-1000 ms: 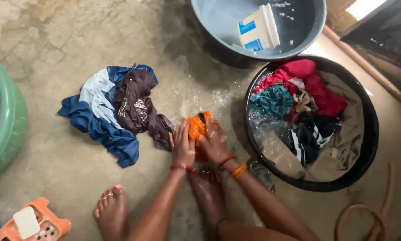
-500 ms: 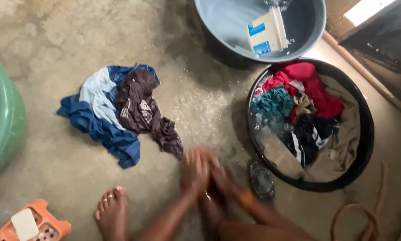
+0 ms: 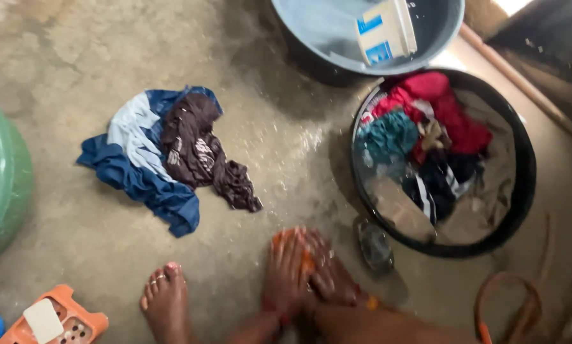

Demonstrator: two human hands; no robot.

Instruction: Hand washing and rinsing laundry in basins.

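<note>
Between the two hands, low on the wet concrete floor (image 3: 75, 51), sits one orange cloth (image 3: 304, 256). Left hand (image 3: 284, 267) and right hand (image 3: 329, 271) press together, fingers extended and clasped over it, blurred. Left of them lies one pile of blue and brown clothes (image 3: 165, 156). Right of them stands one black basin (image 3: 521, 191) of soaking laundry; beyond, one grey basin (image 3: 439, 44).

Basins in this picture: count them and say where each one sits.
3. A green basin at the left edge, a grey basin of water at the top, and a black basin of clothes on the right. More may lie out of frame.
</note>
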